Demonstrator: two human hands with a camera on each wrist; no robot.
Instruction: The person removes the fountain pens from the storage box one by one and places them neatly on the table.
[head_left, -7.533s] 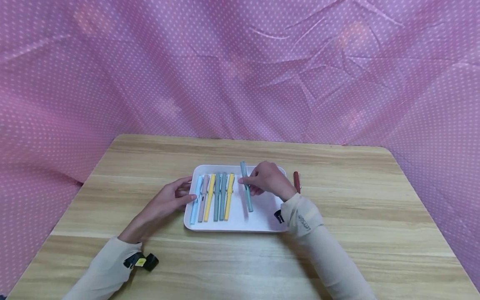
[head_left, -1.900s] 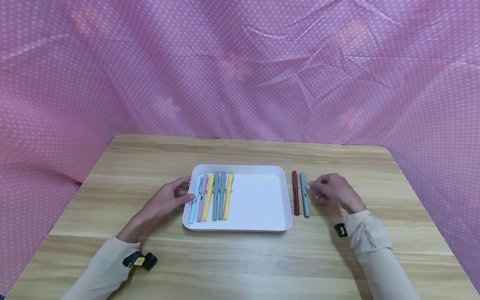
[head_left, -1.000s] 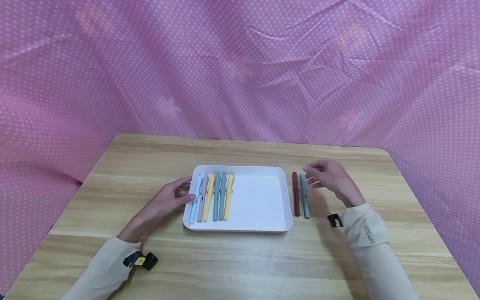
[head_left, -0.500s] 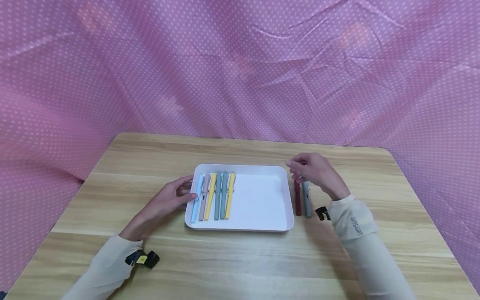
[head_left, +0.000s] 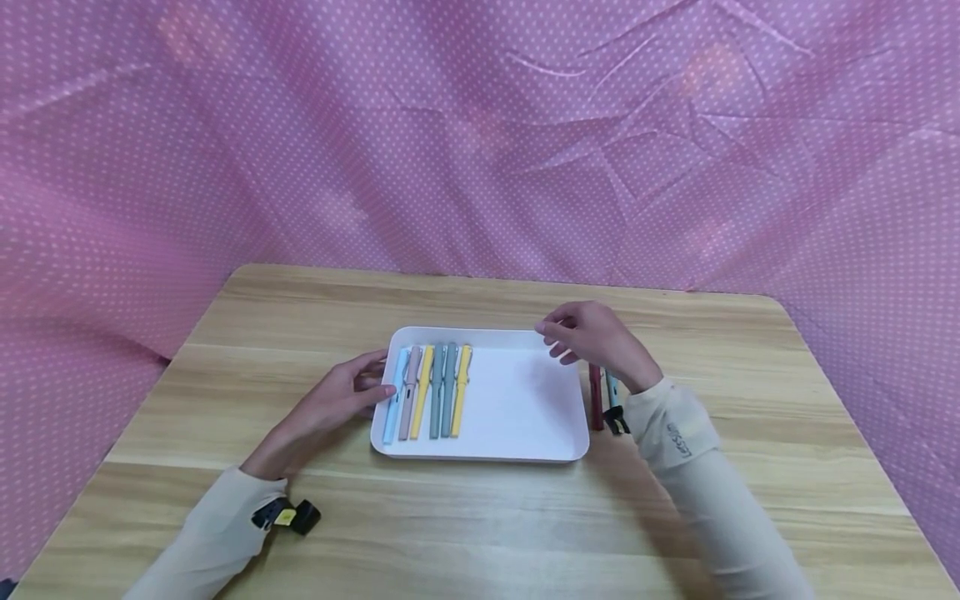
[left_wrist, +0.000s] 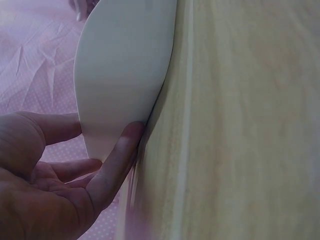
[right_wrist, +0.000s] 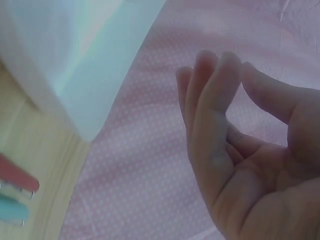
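My left hand (head_left: 337,396) holds the left end of a white tray (head_left: 517,412), thumb over the rim; in the left wrist view its fingers (left_wrist: 117,160) lie along the outer wall. Side by side in the tray's left half lie a light blue pen (head_left: 395,400), a mauve pen (head_left: 409,396), a yellow pen (head_left: 422,392), two grey-green pens (head_left: 437,396) and another yellow pen (head_left: 461,396). Above the tray's far right corner hovers my right hand (head_left: 596,337), loosely curled, holding nothing. Thumb and forefinger tips almost meet in the right wrist view.
Right of the tray, on the wooden table (head_left: 480,533), lie a dark red pen (head_left: 596,404) and a blue-green pen (head_left: 612,387), partly hidden by the right hand and its wrist camera (head_left: 617,420). A pink dotted curtain (head_left: 480,150) hangs around the table.
Earlier my right hand carried the blue-green pen from the tray and laid it beside the red one. It let go, then rose and moved left over the tray. The left hand has stayed put.
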